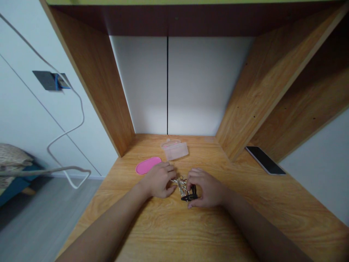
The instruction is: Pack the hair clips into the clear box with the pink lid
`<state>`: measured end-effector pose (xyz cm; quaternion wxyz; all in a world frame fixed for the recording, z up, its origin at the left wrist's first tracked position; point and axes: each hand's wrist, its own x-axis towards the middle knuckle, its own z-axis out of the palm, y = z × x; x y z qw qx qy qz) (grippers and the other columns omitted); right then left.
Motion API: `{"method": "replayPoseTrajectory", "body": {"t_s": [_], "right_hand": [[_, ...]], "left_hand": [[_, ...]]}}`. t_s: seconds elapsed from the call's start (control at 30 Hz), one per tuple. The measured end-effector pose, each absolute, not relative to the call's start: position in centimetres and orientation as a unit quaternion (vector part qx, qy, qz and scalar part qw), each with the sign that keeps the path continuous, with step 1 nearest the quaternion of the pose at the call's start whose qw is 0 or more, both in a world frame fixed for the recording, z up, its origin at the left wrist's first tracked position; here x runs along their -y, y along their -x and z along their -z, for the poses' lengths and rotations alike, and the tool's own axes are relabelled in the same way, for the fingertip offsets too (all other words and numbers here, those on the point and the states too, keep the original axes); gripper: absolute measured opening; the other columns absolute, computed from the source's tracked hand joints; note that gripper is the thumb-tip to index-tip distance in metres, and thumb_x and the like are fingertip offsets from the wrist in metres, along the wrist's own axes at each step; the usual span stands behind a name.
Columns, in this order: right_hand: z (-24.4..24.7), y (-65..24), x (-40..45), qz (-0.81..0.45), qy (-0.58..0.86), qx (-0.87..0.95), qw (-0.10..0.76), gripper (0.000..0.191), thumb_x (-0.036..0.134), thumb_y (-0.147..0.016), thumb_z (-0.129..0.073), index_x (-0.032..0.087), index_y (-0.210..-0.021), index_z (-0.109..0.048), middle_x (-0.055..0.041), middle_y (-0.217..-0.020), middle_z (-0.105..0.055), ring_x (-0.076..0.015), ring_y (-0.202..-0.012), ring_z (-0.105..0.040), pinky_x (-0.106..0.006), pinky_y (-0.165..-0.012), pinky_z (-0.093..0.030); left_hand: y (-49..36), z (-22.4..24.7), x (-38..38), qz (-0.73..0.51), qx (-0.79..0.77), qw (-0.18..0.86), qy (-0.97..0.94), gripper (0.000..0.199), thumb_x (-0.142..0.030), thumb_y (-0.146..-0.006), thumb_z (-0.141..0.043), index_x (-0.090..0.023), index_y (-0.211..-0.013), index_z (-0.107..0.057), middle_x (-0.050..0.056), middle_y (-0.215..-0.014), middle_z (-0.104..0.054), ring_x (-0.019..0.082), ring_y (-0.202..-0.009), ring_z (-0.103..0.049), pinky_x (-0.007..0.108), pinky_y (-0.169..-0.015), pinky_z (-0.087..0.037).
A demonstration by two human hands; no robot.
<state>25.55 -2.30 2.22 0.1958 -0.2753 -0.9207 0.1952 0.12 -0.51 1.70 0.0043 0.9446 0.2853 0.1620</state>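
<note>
A small heap of shiny metal pieces (181,185), silver and gold toned, lies on the wooden tabletop between my hands. Their exact kind is too small to make out. My left hand (160,181) rests at the heap's left side, thumb and fingers apart, fingertips close to a silver piece. On the other side, my right hand (206,187) curls its thumb and fingers around a black clip-like piece (190,197) at the heap's near right edge. Part of that black piece is hidden by the fingers.
Behind my left hand lies a pink oval tray (148,165). A clear plastic box (176,151) with its lid open stands farther back. A dark-screened phone or tablet (265,160) lies at the right. Wooden side panels (245,87) rise around the desk, and a white cable (81,109) hangs left.
</note>
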Motion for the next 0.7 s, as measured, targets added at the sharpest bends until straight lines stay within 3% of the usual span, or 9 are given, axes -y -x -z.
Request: {"method": "replayPoseTrajectory", "body": {"t_s": [0.27,0.53,0.7], "right_hand": [[-1.7,-25.0,2.6,-0.203,0.263,0.922,0.199,0.015,0.032,-0.078,-0.076,0.024,-0.083,-0.065,-0.0012,-0.089,-0.070,-0.0203,-0.089,-0.061,-0.035,-0.084,-0.043],[-1.4,-24.9,2.6,-0.198,0.258,0.905,0.275,0.016,0.031,-0.076,-0.079,0.022,-0.081,-0.067,-0.0021,-0.078,-0.069,-0.0192,-0.077,-0.061,-0.034,-0.076,-0.043],[-1.3,-24.6,2.7,-0.199,0.253,0.901,0.291,0.008,0.029,-0.082,-0.076,0.022,-0.084,-0.071,-0.0022,-0.077,-0.070,-0.0186,-0.077,-0.062,-0.034,-0.075,-0.043]], "left_hand": [[-0.1,-1.7,0.5,-0.162,-0.282,0.001,-0.946,0.012,-0.031,-0.077,-0.061,-0.020,-0.078,-0.057,0.006,-0.084,-0.063,0.022,-0.078,-0.056,0.036,-0.072,-0.044],[-0.7,-1.8,1.0,-0.249,-0.207,0.048,-0.945,0.042,-0.053,-0.093,-0.045,-0.019,-0.071,-0.057,0.007,-0.073,-0.060,0.020,-0.071,-0.052,0.036,-0.065,-0.038],[-1.5,-1.2,1.4,-0.243,-0.177,0.068,-0.951,0.032,-0.040,-0.093,-0.052,-0.019,-0.069,-0.058,0.005,-0.070,-0.063,0.019,-0.070,-0.054,0.035,-0.066,-0.038]]}}
